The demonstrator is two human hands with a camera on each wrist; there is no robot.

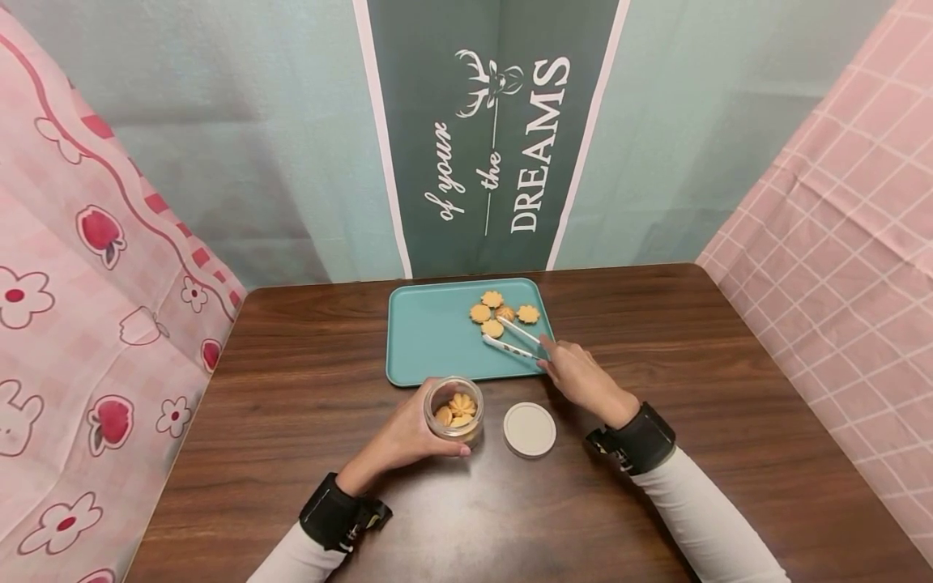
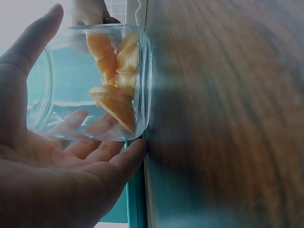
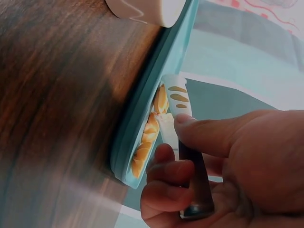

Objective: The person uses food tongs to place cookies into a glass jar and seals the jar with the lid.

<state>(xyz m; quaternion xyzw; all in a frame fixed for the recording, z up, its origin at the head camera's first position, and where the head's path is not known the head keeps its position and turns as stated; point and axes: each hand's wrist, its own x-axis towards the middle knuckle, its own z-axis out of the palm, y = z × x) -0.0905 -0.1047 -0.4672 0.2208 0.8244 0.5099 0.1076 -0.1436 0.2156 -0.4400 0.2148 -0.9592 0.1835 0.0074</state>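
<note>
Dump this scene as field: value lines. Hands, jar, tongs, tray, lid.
left_hand: left hand grips the glass jar around its side
right_hand: right hand holds the tongs
jar: uncovered, mouth up, flower-shaped cookies inside; exact count hidden
tongs: arms parted, tips over the tray by the tray cookies; contact unclear
tray: teal, rectangular, five flower-shaped cookies grouped toward its right side
lid: round, off-white lid, flat on the table, right of the jar, not touching it
</note>
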